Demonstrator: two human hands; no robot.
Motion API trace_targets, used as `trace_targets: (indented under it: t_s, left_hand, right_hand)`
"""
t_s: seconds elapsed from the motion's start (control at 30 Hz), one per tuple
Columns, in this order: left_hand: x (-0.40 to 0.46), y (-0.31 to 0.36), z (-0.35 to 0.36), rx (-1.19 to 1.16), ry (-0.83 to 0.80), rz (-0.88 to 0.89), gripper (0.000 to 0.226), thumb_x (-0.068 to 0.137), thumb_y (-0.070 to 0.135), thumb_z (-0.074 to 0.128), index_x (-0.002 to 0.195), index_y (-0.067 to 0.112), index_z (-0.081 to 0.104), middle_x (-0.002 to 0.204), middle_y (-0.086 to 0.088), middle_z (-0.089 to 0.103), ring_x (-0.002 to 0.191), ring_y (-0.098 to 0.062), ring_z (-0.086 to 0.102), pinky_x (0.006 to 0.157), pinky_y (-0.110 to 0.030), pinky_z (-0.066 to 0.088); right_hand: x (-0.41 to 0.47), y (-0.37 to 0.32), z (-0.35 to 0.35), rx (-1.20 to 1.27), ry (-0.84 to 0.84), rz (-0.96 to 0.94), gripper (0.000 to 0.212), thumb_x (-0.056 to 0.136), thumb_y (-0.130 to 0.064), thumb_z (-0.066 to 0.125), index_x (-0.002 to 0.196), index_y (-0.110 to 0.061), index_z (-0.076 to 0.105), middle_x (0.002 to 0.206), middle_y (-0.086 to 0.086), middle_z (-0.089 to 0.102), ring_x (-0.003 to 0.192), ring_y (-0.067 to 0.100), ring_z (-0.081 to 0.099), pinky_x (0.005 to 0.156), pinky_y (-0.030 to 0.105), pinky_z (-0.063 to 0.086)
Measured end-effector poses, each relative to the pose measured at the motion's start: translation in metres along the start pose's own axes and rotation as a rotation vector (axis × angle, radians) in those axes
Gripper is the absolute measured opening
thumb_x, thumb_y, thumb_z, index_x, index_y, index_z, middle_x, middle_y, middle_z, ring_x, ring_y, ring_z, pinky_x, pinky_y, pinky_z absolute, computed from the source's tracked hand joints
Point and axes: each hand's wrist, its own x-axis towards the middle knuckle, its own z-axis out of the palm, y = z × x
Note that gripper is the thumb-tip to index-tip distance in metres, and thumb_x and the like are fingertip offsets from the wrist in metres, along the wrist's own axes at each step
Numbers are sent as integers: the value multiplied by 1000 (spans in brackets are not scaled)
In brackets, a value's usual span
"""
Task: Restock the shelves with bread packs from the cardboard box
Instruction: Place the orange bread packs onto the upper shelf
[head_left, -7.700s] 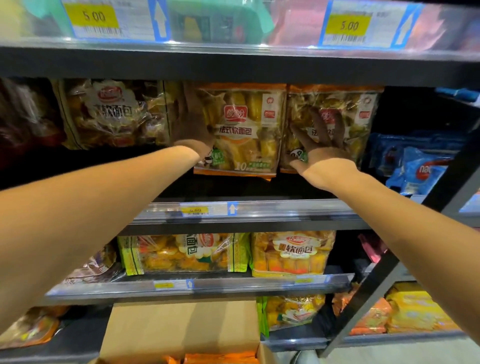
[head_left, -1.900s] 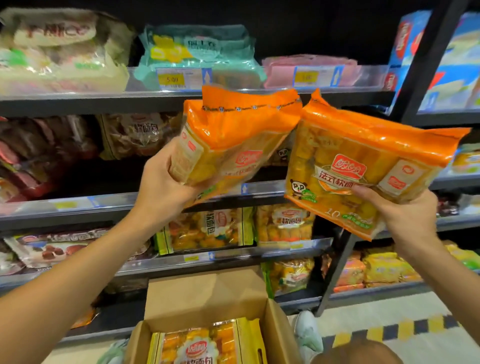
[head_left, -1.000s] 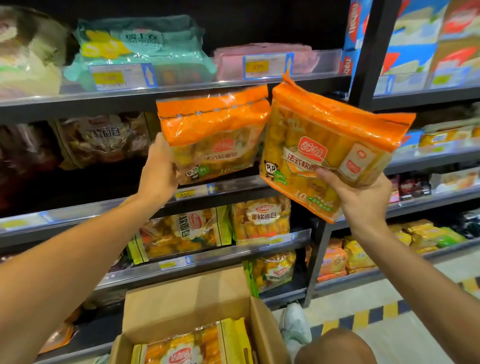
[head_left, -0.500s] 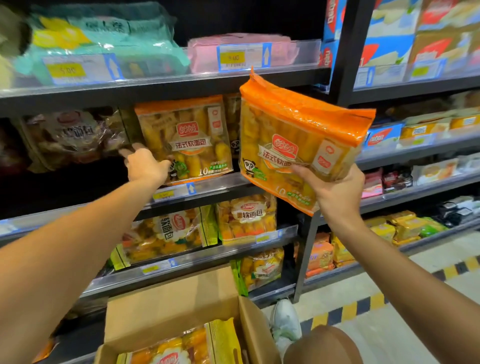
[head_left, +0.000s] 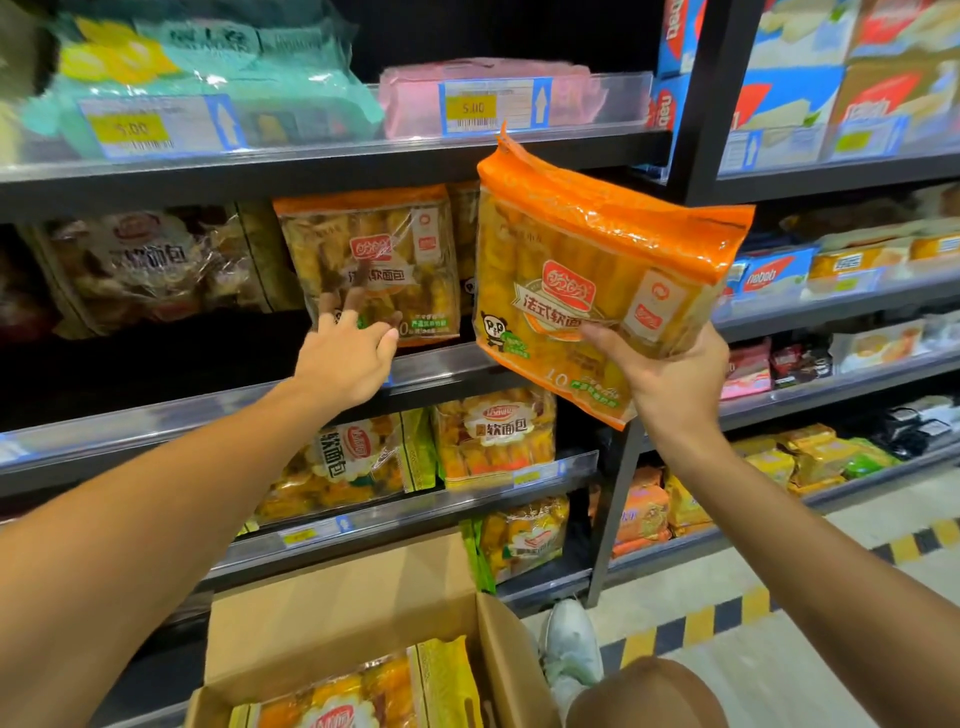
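Note:
My right hand (head_left: 670, 382) grips the lower edge of an orange bread pack (head_left: 597, 280) and holds it up in front of the middle shelf (head_left: 208, 410), tilted to the right. A second orange bread pack (head_left: 379, 260) stands upright on that shelf. My left hand (head_left: 348, 353) reaches to its lower left corner with straight fingers touching its front. The open cardboard box (head_left: 343, 597) sits on the floor below, with a yellow bread pack (head_left: 363, 691) lying inside.
More bread packs fill the shelf to the left (head_left: 150, 265) and the lower shelves (head_left: 493, 431). Green (head_left: 197, 78) and pink (head_left: 493, 93) packs lie on the top shelf. A black upright post (head_left: 701, 104) divides off the snack shelves at right. My shoe (head_left: 569, 644) stands beside the box.
My left hand has let go of its orange pack, which now stands on the middle shelf, and the hand's fingers have straightened against it. The right hand still holds its pack up.

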Motion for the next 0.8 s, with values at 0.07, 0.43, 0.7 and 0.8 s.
trace_targets:
  t_s: [0.07,0.43,0.7,0.8]
  left_hand:
    - [1,7,-2,58,-14,-36,54,106,50,19,142,24,50,150,-22,37,135,-48,32,112,-52,28]
    - [1,25,-18,-356,107,14,63,99,58,42,152,27,30,146,-17,28,141,-37,16,111,-52,26]
    - [7,2,-13,-288,-3,76,66,98,57,43,155,30,21,153,-8,21,138,-39,18,114,-48,23]
    - [6,-11,-9,-277,1,129,61,99,52,45,153,27,29,158,-6,21,143,-40,13,119,-48,19]
  right_hand:
    - [0,-1,2,-4,-5,-5,54,71,-19,90,119,-15,64,110,-9,73,102,7,71,83,27,60]
    - [18,-17,18,-181,-129,-300,28,96,5,58,113,-16,65,102,-6,74,102,14,72,77,34,61]
    - [56,9,42,-625,-244,-486,51,79,-21,83,114,-39,51,127,19,47,117,42,48,91,64,49]
    - [70,25,51,-632,-297,-329,79,73,-41,87,135,-50,38,125,0,51,115,25,54,87,50,55]
